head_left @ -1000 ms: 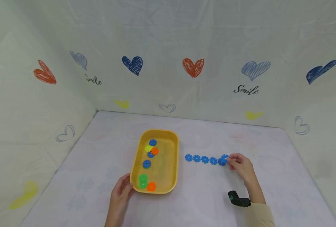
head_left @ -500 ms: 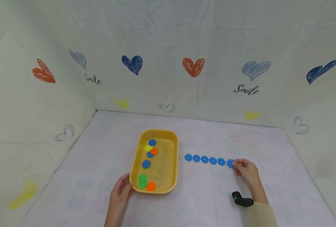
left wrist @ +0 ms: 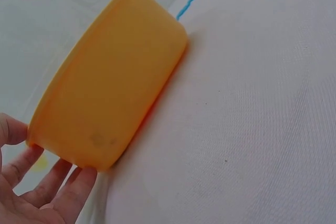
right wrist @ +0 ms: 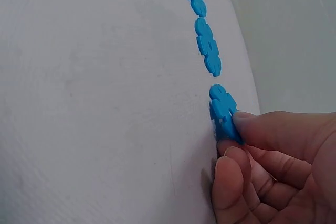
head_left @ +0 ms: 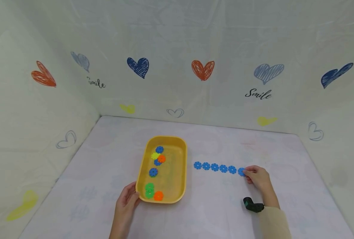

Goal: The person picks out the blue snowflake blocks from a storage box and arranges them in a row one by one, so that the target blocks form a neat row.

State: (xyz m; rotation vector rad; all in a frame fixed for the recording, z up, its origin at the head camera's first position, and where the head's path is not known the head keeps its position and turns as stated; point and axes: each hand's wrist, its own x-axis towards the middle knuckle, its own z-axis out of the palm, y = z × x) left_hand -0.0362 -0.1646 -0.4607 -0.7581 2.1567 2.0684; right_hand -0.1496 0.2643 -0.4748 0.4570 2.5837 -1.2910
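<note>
Tray: your yellow tray [head_left: 181,166] sits on the white sheet [head_left: 219,205] left of its middle, with one short end toward the sheet's near edge.
Tray contents: at the far end you have a blue disc [head_left: 159,149], a yellow-green disc [head_left: 155,155], an orange disc [head_left: 162,159] and another blue disc [head_left: 157,162] bunched together and touching. A single blue disc [head_left: 153,172] lies at the tray's middle. At the near end two green discs [head_left: 149,190] overlap beside an orange disc [head_left: 158,196].
Left hand: your left hand [head_left: 127,203] rests at the tray's near left corner, fingers nearly straight under the rim and thumb against the wall; in the left wrist view the fingers [left wrist: 50,190] lie loosely spread.
Row: five blue discs [head_left: 215,167] lie flat in a line right of the tray, running toward the sheet's right edge, close but apart.
Right hand: your right hand [head_left: 257,177] pinches the sixth blue disc [right wrist: 224,110] between thumb and fingertips at the row's right end; in the right wrist view it stands on edge against the sheet.
Change: a second ago you held this disc beside the fifth disc; now it is one place farther right, and your left hand has stayed put.
</note>
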